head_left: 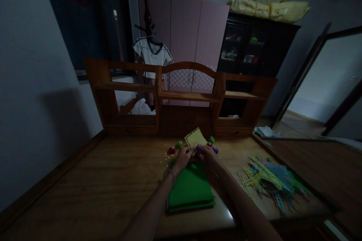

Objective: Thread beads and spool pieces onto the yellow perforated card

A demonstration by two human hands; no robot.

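Note:
A yellow sheet of paper (195,138), with a row of small holes along its upper left edges, is tilted up in front of me. My left hand (184,156) pinches its lower edge. In my right hand (208,154) is a small purple craft punch (199,149), pressed against the paper's lower edge. Below both hands lies a stack of green sheets (192,188). Close around the paper stand a red punch (171,150), a green punch (180,144), another green punch (212,139), a second red one partly hidden (209,144) and a second purple one (215,150).
Small yellow paper bits (167,156) are scattered left of my hands. A heap of cut paper strips and scraps (268,177) lies on the right of the wooden table (113,180). A wooden shelf unit (186,98) rises along the table's far edge.

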